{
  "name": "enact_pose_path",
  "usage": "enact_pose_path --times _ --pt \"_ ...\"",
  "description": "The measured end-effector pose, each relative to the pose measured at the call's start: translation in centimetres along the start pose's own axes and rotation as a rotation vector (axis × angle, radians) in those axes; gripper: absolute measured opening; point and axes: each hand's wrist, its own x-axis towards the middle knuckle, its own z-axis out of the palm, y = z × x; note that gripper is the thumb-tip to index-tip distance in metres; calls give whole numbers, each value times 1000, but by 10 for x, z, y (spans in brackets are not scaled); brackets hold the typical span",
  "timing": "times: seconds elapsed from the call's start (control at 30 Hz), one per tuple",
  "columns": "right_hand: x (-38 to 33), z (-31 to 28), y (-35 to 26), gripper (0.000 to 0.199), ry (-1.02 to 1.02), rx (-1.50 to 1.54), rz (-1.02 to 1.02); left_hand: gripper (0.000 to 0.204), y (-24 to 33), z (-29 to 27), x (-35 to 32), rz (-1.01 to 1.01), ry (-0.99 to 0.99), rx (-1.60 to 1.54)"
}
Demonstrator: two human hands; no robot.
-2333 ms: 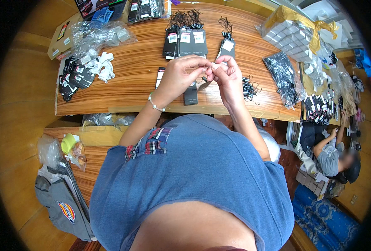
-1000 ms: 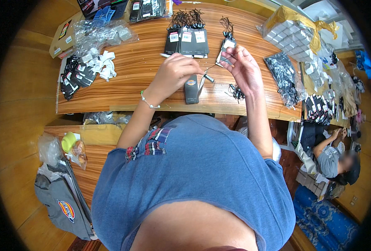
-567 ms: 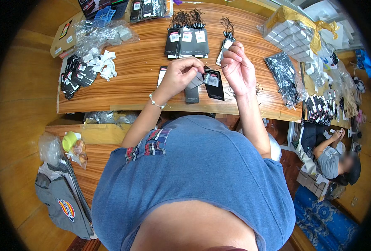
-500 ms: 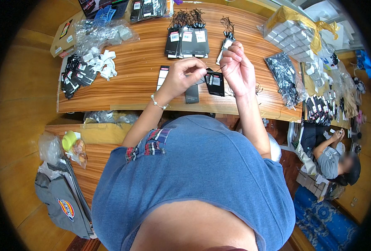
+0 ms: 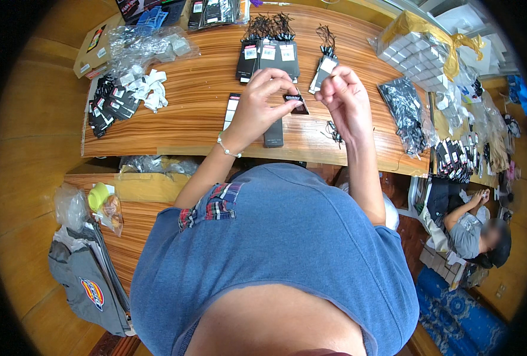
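Thumb and forefinger of my left hand (image 5: 262,102) are closed on a black hang tag (image 5: 299,107), which is tilted and partly hidden by the fingers. Off to its right, my right hand (image 5: 348,104) is raised with the fingertips pinched together; what they hold, if anything, is too small to make out. Beneath my left hand lie a dark tag card (image 5: 273,134) and a white-labelled tag (image 5: 232,107). Loose black cords (image 5: 334,132) rest beside my right wrist. Farther back stand corded black tags in a larger bunch (image 5: 267,60) and a smaller bunch (image 5: 323,72).
Left on the table are piled black tags (image 5: 116,105) and clear plastic bags (image 5: 148,47). At the right sit a bagged black bundle (image 5: 404,110) and a wrapped block of small white boxes (image 5: 410,54). A co-worker (image 5: 474,228) sits at the far right.
My right hand has moved right, away from the tag and my left hand. The tag in my left hand has tilted and shows less of its face. More of the loose cords shows.
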Motion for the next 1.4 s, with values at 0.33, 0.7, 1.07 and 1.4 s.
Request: enact_pose_path --times 0.33,0.7,1.07,1.4 --pt "-6 18 -2 13 12 -584 28 16 10 -11 12 -104 -7 -160" --pt "-3 10 4 8 26 -591 -12 13 10 -7 17 -153 -62 -200" --pt "-6 9 2 13 -60 -334 172 11 2 -12 24 -205 -251 -395" --pt "-13 3 9 17 -133 -197 257 8 4 -16 22 -256 -395 -546"
